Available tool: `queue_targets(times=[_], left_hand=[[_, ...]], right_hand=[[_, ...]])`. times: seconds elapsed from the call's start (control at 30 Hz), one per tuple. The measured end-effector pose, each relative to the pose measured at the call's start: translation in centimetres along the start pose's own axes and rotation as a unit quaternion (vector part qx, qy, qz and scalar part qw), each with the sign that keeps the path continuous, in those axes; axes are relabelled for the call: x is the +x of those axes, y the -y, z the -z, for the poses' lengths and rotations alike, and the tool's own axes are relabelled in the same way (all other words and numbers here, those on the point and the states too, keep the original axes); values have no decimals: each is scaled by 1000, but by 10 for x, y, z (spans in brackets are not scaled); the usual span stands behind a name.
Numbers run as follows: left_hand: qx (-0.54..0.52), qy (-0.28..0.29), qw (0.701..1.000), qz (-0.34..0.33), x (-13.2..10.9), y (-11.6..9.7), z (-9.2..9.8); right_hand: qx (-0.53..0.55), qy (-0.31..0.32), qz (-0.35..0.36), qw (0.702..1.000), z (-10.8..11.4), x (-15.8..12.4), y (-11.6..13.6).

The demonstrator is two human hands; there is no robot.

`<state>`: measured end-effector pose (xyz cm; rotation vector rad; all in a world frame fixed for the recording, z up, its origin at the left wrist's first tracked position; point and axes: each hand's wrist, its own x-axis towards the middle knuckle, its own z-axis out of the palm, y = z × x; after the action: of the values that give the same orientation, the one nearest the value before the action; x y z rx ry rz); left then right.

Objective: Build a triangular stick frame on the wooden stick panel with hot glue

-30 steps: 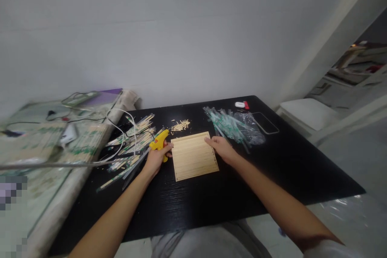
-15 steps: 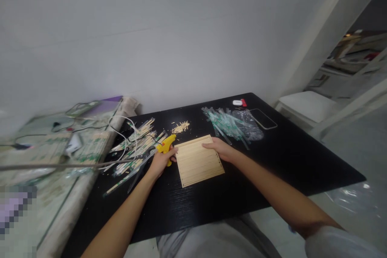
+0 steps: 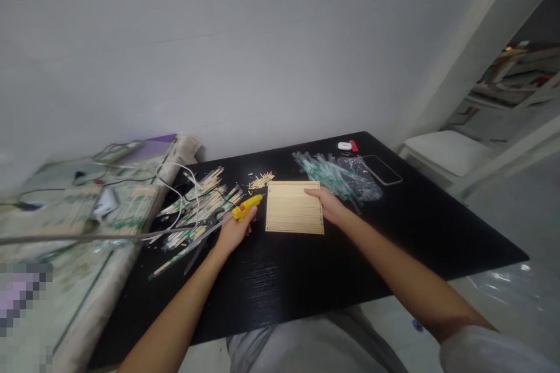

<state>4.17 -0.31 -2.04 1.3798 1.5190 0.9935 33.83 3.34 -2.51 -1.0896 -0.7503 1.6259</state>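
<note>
My right hand (image 3: 332,207) grips the upper right edge of a flat square panel of pale wooden sticks (image 3: 294,210), thumb on top. Just left of the panel, apart from it, my left hand (image 3: 234,233) is closed around a yellow hot glue gun (image 3: 247,207), its nozzle pointing up and to the right. Behind the panel lies a small heap of short cut stick pieces (image 3: 262,179). Scissors (image 3: 214,220) and wrapped chopsticks (image 3: 175,242) are spread to the left of my left hand, partly hidden by it.
Empty clear-and-green wrappers (image 3: 326,172) lie at the back right of the black table (image 3: 415,221), near a phone-shaped outline (image 3: 382,169) and a white earbud case (image 3: 344,145). White cable (image 3: 179,186) loops over the left side. Beside it, a cluttered surface holds more chopstick packs (image 3: 131,210).
The panel has turned to sit squarer and moved slightly up and right with my right hand. My left hand has come off its left edge, still holding the glue gun.
</note>
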Motion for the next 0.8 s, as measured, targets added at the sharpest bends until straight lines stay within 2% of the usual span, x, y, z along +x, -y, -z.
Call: queue_targets(times=[0.4,0.6,0.8], left_hand=[[15,0,1000,-4,-1,-1,-2],[18,8,1000,-4,2,6,-1],[28,0,999,-31,3,11,2]], right_hand=[[-76,3,36,996,-5,-4,-7],[-111,9,41,993,-4,-4,-9],[-116,13,42,992,-4,-3,-9]])
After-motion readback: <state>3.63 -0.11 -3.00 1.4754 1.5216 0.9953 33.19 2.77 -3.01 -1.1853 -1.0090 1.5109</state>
